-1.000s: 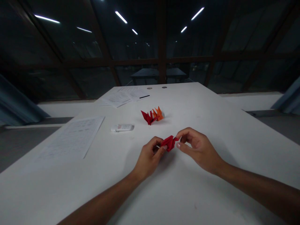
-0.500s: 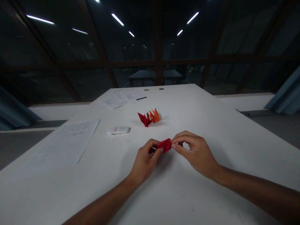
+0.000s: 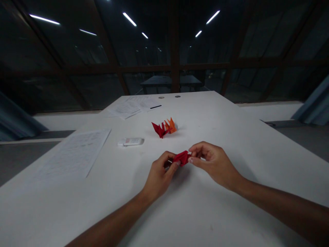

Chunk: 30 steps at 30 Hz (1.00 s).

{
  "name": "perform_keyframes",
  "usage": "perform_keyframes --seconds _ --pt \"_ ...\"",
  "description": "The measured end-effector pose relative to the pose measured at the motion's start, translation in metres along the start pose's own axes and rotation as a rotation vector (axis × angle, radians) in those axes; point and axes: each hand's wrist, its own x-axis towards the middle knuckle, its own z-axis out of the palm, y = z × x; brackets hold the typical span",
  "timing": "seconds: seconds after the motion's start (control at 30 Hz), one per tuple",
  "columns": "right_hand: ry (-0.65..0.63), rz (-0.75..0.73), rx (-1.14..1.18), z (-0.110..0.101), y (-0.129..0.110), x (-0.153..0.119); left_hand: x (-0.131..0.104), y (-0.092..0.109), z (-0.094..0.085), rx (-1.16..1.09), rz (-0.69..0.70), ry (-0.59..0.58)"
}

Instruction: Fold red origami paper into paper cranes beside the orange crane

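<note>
A small folded piece of red paper point(image 3: 182, 157) is held just above the white table point(image 3: 205, 212). My left hand point(image 3: 161, 171) pinches its left side between thumb and fingers. At the paper's right end, the thumb and fingertips of my right hand point(image 3: 212, 163) close around its tip, and part of that end is hidden by the fingers. Beyond my hands stand a red paper crane point(image 3: 159, 130) and an orange paper crane point(image 3: 171, 126), the red one partly in front of the orange.
A white bottle-shaped object point(image 3: 131, 141) lies left of the cranes. One printed sheet point(image 3: 77, 154) rests at the table's left side. Farther back are more papers point(image 3: 131, 107), a dark pen point(image 3: 155, 107) and two small round discs point(image 3: 177, 96) by the far edge.
The fingers of my right hand have shifted slightly at the red paper's right end, opening a little from the thumb. My left hand keeps its hold. The view has tilted slightly.
</note>
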Motion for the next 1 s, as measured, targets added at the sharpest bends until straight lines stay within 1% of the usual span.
perform_keyframes --seconds 0.17,0.3,0.63,0.83,1.0 --pt "-0.097 0.124 0.15 -0.002 0.002 0.003 -0.001 -0.002 0.0 -0.021 -0.001 -0.009" --pt "-0.134 0.139 0.162 -0.003 -0.002 0.003 -0.001 -0.003 0.0 -0.017 0.006 -0.009" --pt "-0.125 0.098 0.23 -0.005 -0.008 0.005 0.0 -0.004 0.0 -0.107 -0.038 0.002" --pt "-0.066 0.044 0.153 -0.004 -0.006 0.002 0.001 0.003 0.0 -0.117 -0.036 -0.011" --pt "-0.032 0.013 0.095 -0.005 -0.004 0.002 0.003 0.002 0.0 -0.127 -0.063 -0.048"
